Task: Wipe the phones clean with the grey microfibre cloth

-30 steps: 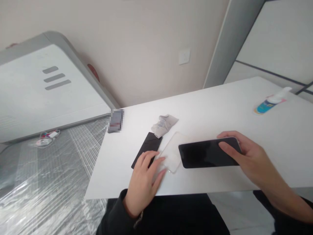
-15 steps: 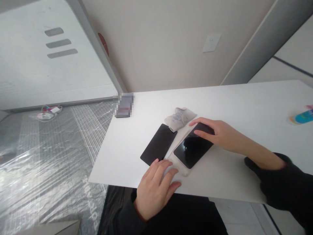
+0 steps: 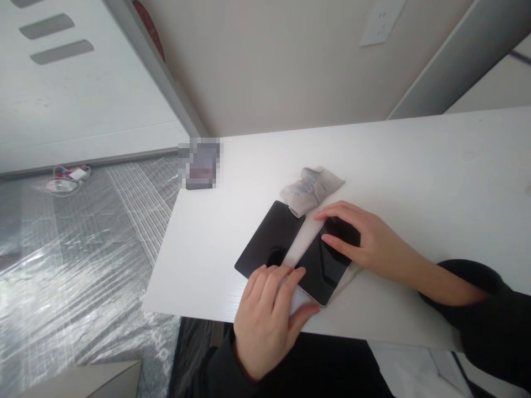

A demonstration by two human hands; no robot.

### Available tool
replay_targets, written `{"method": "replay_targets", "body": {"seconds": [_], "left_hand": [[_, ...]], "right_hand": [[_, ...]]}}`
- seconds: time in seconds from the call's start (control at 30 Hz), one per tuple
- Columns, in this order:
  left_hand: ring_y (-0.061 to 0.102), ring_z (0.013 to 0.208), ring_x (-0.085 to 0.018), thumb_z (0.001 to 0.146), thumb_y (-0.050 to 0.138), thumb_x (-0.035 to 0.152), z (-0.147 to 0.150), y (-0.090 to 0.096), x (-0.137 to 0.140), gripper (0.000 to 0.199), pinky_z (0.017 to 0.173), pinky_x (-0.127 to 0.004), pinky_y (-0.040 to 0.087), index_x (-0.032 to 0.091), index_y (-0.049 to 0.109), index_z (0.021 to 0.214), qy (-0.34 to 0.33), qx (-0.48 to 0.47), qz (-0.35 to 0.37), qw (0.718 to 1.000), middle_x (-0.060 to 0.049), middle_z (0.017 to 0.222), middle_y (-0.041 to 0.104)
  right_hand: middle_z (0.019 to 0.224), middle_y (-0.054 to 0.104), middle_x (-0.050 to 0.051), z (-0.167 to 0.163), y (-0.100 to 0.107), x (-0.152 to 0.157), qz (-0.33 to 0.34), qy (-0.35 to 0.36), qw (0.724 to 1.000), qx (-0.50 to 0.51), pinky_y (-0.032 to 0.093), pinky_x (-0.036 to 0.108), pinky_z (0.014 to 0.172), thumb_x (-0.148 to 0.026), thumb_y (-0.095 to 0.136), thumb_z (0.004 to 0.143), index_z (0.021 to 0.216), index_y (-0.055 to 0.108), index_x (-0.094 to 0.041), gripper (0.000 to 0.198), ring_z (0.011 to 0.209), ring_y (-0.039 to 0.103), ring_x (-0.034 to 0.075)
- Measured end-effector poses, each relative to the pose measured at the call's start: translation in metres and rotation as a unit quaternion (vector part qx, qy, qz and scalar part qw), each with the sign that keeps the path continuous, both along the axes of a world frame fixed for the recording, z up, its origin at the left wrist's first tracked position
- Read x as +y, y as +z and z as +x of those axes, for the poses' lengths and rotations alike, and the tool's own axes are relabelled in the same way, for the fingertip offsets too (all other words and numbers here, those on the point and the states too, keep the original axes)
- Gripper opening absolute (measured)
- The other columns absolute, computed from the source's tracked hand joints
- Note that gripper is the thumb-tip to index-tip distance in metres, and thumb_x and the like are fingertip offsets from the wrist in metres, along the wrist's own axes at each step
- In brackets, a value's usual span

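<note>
head view: on the white bench [image 3: 415,166] lie one phone [image 3: 321,265] with a dark screen, one clear case [image 3: 305,251] under it, one flat black panel [image 3: 267,240], one crumpled grey cloth [image 3: 311,188] and one blurred dark card [image 3: 201,164]. taking the phone as landmark: the black panel lies just beside it on its left, the cloth sits past its far end and overlaps the panel's far corner, the card is well apart toward the bench's far left corner. the phone rests tilted in the case near the bench's front edge. the right hand [image 3: 365,243] has a loose, half-open grip, fingers spread flat on the phone's far end, pressing rather than clasping. the left hand [image 3: 267,320] is open too, fingertips [image 3: 286,273] laid on the case's near left corner beside the phone, thumb at its near end.
</note>
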State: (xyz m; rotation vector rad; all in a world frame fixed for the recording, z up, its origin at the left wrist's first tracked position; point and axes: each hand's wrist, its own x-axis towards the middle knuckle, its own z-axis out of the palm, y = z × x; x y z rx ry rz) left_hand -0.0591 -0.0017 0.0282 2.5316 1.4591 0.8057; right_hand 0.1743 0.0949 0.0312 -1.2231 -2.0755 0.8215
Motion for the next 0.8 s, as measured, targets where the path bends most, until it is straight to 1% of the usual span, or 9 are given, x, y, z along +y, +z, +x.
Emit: {"method": "replay_targets", "body": {"seconds": [0.17, 0.23, 0.3, 0.37, 0.43, 0.5, 0.63, 0.7, 0.8], "left_hand": [[0.066, 0.115, -0.026, 0.102, 0.057, 0.042, 0.0, 0.004, 0.001, 0.029, 0.11, -0.04, 0.039, 0.02, 0.062, 0.12, -0.005, 0.012, -0.017, 1.0, -0.01, 0.126, 0.072], [0.066, 0.117, -0.026, 0.102, 0.057, 0.048, 0.001, 0.005, 0.002, 0.034, 0.113, -0.04, 0.035, 0.019, 0.061, 0.12, -0.014, 0.01, -0.025, 1.0, -0.01, 0.129, 0.072], [0.066, 0.118, -0.027, 0.1, 0.057, 0.056, 0.002, 0.006, 0.003, 0.042, 0.115, -0.041, 0.031, 0.019, 0.06, 0.119, -0.018, 0.009, -0.028, 0.999, -0.011, 0.128, 0.073], [0.065, 0.118, -0.028, 0.098, 0.057, 0.059, 0.005, 0.006, 0.004, 0.045, 0.116, -0.041, 0.029, 0.018, 0.06, 0.117, -0.014, 0.012, -0.024, 1.0, -0.012, 0.126, 0.074], [0.065, 0.118, -0.028, 0.099, 0.057, 0.055, 0.008, 0.006, 0.005, 0.042, 0.117, -0.041, 0.029, 0.017, 0.06, 0.118, -0.012, 0.02, -0.02, 1.0, -0.013, 0.125, 0.074], [0.065, 0.118, -0.028, 0.101, 0.058, 0.049, 0.01, 0.005, 0.006, 0.041, 0.116, -0.041, 0.03, 0.016, 0.059, 0.124, -0.017, 0.03, -0.017, 0.999, -0.013, 0.127, 0.073], [0.065, 0.117, -0.029, 0.098, 0.062, 0.037, 0.01, 0.005, 0.006, 0.042, 0.115, -0.043, 0.032, 0.013, 0.058, 0.132, -0.031, 0.048, -0.001, 0.998, -0.014, 0.13, 0.072], [0.065, 0.116, -0.029, 0.097, 0.063, 0.035, 0.009, 0.004, 0.006, 0.043, 0.114, -0.043, 0.033, 0.013, 0.059, 0.133, -0.04, 0.059, 0.014, 0.997, -0.014, 0.13, 0.072], [0.064, 0.115, -0.03, 0.096, 0.065, 0.033, 0.007, 0.004, 0.007, 0.044, 0.112, -0.045, 0.036, 0.012, 0.059, 0.134, -0.05, 0.072, 0.035, 0.996, -0.015, 0.13, 0.071]], "right_hand": [[0.108, 0.071, 0.007, 0.003, 0.002, 0.0, -0.009, -0.028, 0.999, 0.04, 0.053, 0.043, 0.093, -0.027, 0.061, 0.093, 0.105, 0.065, -0.024, 0.014, 0.101, 0.067, 0.026], [0.104, 0.071, 0.006, 0.002, 0.002, -0.001, -0.027, -0.048, 0.996, 0.069, 0.053, 0.043, 0.092, -0.027, 0.062, 0.092, 0.103, 0.065, -0.025, 0.012, 0.098, 0.067, 0.026], [0.102, 0.071, 0.006, 0.002, 0.003, -0.002, -0.05, -0.067, 0.991, 0.104, 0.052, 0.042, 0.09, -0.029, 0.062, 0.091, 0.1, 0.065, -0.025, 0.011, 0.097, 0.067, 0.026], [0.099, 0.069, 0.006, 0.001, 0.004, -0.001, -0.071, -0.083, 0.985, 0.137, 0.052, 0.041, 0.088, -0.03, 0.061, 0.09, 0.096, 0.066, -0.025, 0.01, 0.094, 0.066, 0.025], [0.093, 0.068, 0.005, 0.002, 0.004, 0.0, -0.091, -0.097, 0.978, 0.159, 0.051, 0.039, 0.083, -0.032, 0.06, 0.09, 0.092, 0.067, -0.025, 0.011, 0.087, 0.064, 0.024], [0.087, 0.067, 0.004, 0.003, 0.004, 0.002, -0.113, -0.101, 0.974, 0.169, 0.05, 0.038, 0.079, -0.035, 0.058, 0.09, 0.089, 0.067, -0.024, 0.014, 0.081, 0.062, 0.022], [0.082, 0.068, 0.003, 0.006, 0.003, 0.004, -0.124, -0.093, 0.974, 0.166, 0.047, 0.036, 0.076, -0.035, 0.056, 0.091, 0.087, 0.068, -0.022, 0.018, 0.078, 0.061, 0.022], [0.084, 0.07, 0.003, 0.007, 0.004, 0.005, -0.121, -0.089, 0.976, 0.155, 0.047, 0.036, 0.077, -0.034, 0.055, 0.092, 0.086, 0.068, -0.022, 0.019, 0.08, 0.062, 0.022], [0.09, 0.074, 0.004, 0.012, 0.007, 0.008, -0.105, -0.087, 0.979, 0.151, 0.048, 0.038, 0.084, -0.035, 0.054, 0.093, 0.085, 0.068, -0.022, 0.02, 0.087, 0.065, 0.023]]}}
